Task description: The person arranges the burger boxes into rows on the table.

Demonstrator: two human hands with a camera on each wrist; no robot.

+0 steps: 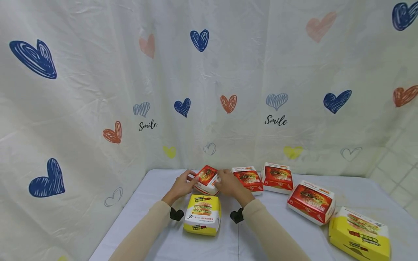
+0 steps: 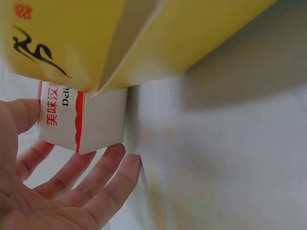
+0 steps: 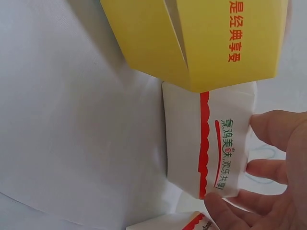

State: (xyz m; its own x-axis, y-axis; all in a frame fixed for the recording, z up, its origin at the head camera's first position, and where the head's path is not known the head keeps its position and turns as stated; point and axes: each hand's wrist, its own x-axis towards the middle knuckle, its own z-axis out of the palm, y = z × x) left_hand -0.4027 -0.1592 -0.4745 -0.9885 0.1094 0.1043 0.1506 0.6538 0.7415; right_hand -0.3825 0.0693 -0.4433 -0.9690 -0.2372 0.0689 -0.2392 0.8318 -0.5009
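Note:
Between my two hands, at the back of the table, is a red and white burger box point(image 1: 205, 180), turned at an angle. My left hand point(image 1: 183, 184) holds its left side; in the left wrist view the thumb lies along the upper edge and the fingers point(image 2: 108, 179) curve round the end. My right hand point(image 1: 231, 183) grips the right side, with thumb and fingertips point(image 3: 261, 122) on the box's top edge in the right wrist view. Just in front, between the forearms, stands a yellow and white burger box point(image 1: 202, 214), which partly covers the red one in both wrist views.
Right of my hands, a row of red burger boxes curves forward: one point(image 1: 249, 179) near the right hand, another point(image 1: 278, 177), then a third point(image 1: 311, 202). A second yellow box point(image 1: 359, 233) ends the row. Behind the table hangs a white curtain point(image 1: 241, 152) printed with hearts.

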